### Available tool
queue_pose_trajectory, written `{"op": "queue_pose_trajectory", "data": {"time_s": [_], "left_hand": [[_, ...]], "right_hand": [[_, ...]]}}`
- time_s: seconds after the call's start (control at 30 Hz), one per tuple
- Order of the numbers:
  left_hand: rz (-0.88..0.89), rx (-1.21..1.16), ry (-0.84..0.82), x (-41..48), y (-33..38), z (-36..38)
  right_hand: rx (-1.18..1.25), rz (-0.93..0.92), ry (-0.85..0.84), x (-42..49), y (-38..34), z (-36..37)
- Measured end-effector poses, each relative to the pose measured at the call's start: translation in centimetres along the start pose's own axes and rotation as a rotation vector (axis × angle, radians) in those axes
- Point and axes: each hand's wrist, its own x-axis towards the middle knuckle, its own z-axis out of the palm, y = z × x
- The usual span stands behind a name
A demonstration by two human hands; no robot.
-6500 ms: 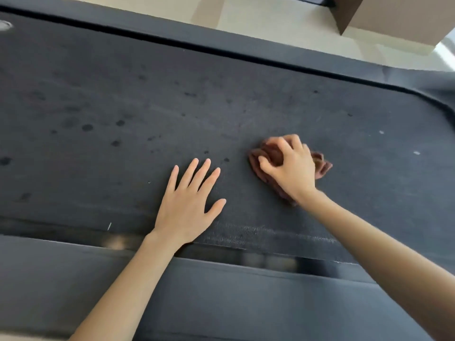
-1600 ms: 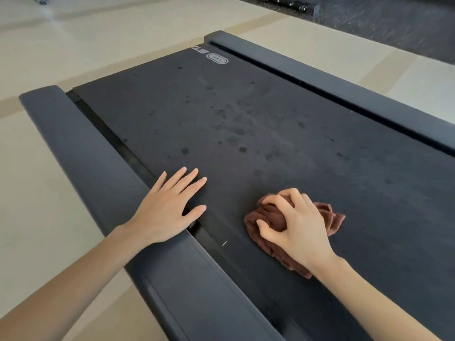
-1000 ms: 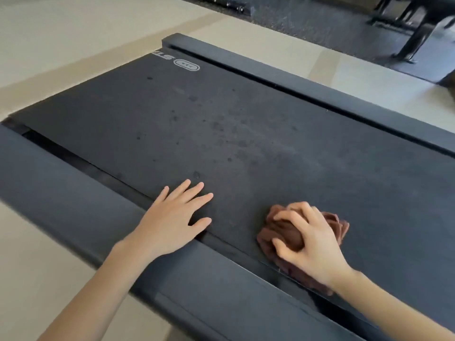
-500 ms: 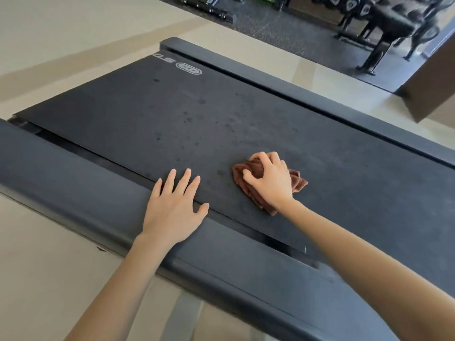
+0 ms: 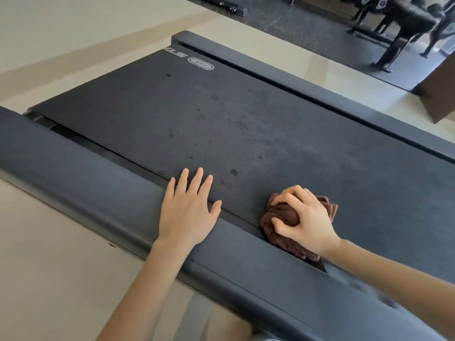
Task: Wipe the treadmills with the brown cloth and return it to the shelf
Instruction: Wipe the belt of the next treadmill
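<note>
Head view, looking down: two bare forearms are reaching in from the bottom edge across the long, dark grey, rounded near side rail (image 5: 98, 183) of a treadmill. The left hand (image 5: 187, 212) is lying flat and relaxed with its palm on that rail. Its straight, spread fingers are reaching over the gap onto the edge of the wide black textured treadmill belt (image 5: 246, 124). Just to its right, the right hand (image 5: 305, 222) is clutching a crumpled dark brown terry cloth (image 5: 286, 214), with fingers and thumb curled into the folds. It is pressing the cloth down where the belt meets the near rail, and the cloth's near end is dipping into the gap between them. Small dark spots are showing on the belt beyond the hands. A white oval logo (image 5: 200, 64) is sitting at the belt's far left end. A second dark grey far rail (image 5: 320, 94) is running along the belt's other side. Beyond it, a beige floor (image 5: 61, 33) is stretching to a black speckled rubber mat (image 5: 307, 28), where black-framed gym equipment (image 5: 406, 18) is standing.
</note>
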Motion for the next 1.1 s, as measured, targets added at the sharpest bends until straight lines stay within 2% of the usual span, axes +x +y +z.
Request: {"op": "queue_pose_trajectory", "data": {"time_s": [0.13, 0.27, 0.37, 0.47, 0.57, 0.77, 0.93, 1.0, 1.1], "left_hand": [[0.016, -0.014, -0.029, 0.4, -0.2, 0.0], [-0.055, -0.013, -0.036, 1.6, -3.1, -1.3], [-0.075, -0.026, -0.025, 0.9, -4.9, -2.2], [-0.004, -0.072, -0.017, -0.9, -4.0, -2.6], [0.008, -0.086, -0.001, -1.9, -3.4, -2.8], [-0.006, -0.073, -0.037, -1.7, -3.6, -2.7], [-0.001, -0.07, -0.067, -1.6, -3.8, -2.9], [0.006, -0.079, -0.049, -1.6, -3.8, -2.9], [0.013, -0.091, -0.037, -1.6, -3.8, -2.8]], "right_hand": [[0.048, -0.088, -0.056, 7.2, -1.7, 2.5], [0.086, -0.054, -0.049, 12.8, -3.5, 5.0], [0.128, -0.05, -0.068, 11.2, -3.2, 4.3], [0.145, -0.165, -0.133, 5.0, -0.4, 1.5], [0.147, -0.215, -0.124, 1.1, 1.6, -0.1], [0.169, -0.203, -0.029, 9.2, -2.4, 4.2], [0.106, -0.08, -0.019, 17.0, -5.7, 7.5], [0.115, -0.088, -0.036, 16.6, -5.9, 7.3], [0.158, -0.168, -0.094, 11.2, -3.6, 4.6]]}}
